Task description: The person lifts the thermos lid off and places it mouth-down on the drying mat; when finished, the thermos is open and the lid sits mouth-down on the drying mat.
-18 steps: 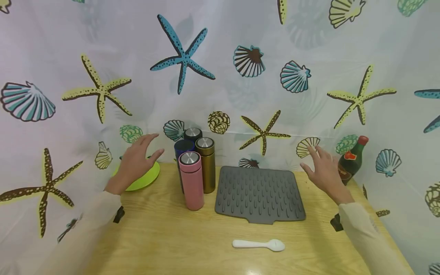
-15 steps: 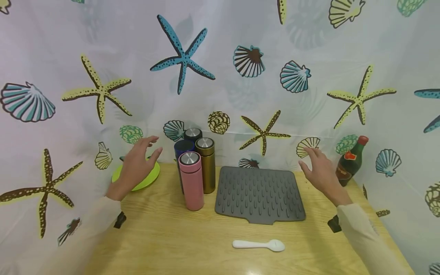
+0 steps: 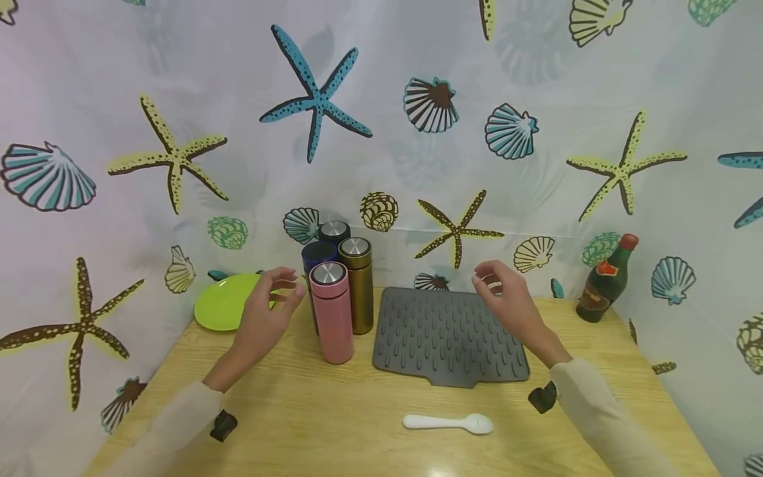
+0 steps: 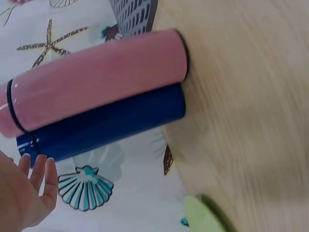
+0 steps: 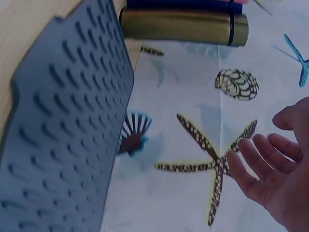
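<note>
My left hand (image 3: 271,311) hangs above the table just left of a pink thermos (image 3: 334,318), fingers loosely bent around nothing. Behind the pink one stand a blue thermos (image 4: 111,121), a gold thermos (image 3: 360,291) and a dark thermos (image 3: 335,230), mostly hidden; all are upright with silver-topped lids. Over the right part of a grey ridged mat (image 3: 441,338) hovers my right hand (image 3: 509,305), its fingers relaxed and holding nothing. In the right wrist view the palm and bent fingers (image 5: 256,164) show nothing between them.
A lime-green plate (image 3: 220,305) lies at the back left, partly behind the left hand. A dark green bottle with a red cap (image 3: 605,281) stands at the back right. A white spoon (image 3: 447,423) rests near the front of the wooden table (image 3: 310,424). A shell-print curtain (image 3: 381,132) surrounds the table.
Both hands have moved inward: the left away from over the plate toward the pink thermos, the right away from the bottle to over the mat. The objects have stayed in place.
</note>
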Demonstrator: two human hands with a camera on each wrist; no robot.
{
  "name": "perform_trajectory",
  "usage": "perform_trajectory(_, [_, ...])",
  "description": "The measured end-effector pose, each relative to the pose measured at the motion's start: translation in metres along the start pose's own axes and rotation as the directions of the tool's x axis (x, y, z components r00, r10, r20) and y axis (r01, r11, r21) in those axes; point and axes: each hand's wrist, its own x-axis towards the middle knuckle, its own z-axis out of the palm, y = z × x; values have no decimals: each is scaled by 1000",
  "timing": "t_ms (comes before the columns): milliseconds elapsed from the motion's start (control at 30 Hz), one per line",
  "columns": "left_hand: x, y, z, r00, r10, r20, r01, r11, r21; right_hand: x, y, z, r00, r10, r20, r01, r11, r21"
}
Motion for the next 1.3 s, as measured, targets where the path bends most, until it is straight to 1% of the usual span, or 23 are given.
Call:
perform_trajectory(100, [-9, 1, 9, 997, -56, 49, 57, 998, -6, -1, -5, 10, 999, 30, 23, -32, 996, 87])
perform_trajectory(167, [-14, 1, 14, 994, -86, 67, 87, 996, -9, -2, -7, 16, 999, 34, 39, -39, 988, 149])
perform_trajectory(267, [-19, -1, 23, 990, -117, 77, 120, 992, -29, -2, -10, 24, 998, 29, 50, -40, 969, 245])
perform_trajectory(433, [-28, -3, 40, 985, -152, 79, 158, 985, -72, -4, -13, 37, 999, 35, 41, -46, 950, 309])
perform_trajectory(567, [-33, -1, 53, 978, -199, 67, 206, 972, -115, -7, -19, 46, 997, 38, 61, -56, 943, 329])
perform_trajectory(700, [-34, 0, 62, 965, -254, 61, 260, 955, -139, -6, -27, 53, 996, 25, 83, -53, 937, 345])
perform_trajectory(767, [-35, -1, 65, 956, -285, 65, 292, 945, -146, -4, -32, 58, 996, 16, 93, -48, 935, 352])
perform_trajectory(867, [-37, -2, 70, 943, -331, 48, 334, 930, -154, 0, -41, 65, 994, -3, 108, -35, 937, 347])
perform_trajectory(933, [-37, -1, 73, 935, -352, 39, 354, 920, -167, 2, -46, 71, 993, -18, 113, -19, 946, 322])
perform_trajectory(1067, [-36, 0, 78, 926, -373, 50, 376, 907, -191, 4, -55, 80, 990, -50, 134, 11, 962, 274])
perform_trajectory(1167, [-36, 2, 80, 924, -378, 51, 380, 902, -205, 5, -60, 86, 986, -59, 157, 17, 967, 255])
perform_trajectory(1233, [-35, 4, 82, 925, -377, 45, 378, 904, -201, 5, -62, 90, 985, -60, 160, 18, 968, 250])
perform_trajectory(1300, [-35, 4, 85, 929, -368, 36, 367, 908, -204, 6, -65, 93, 986, -58, 154, 19, 969, 246])
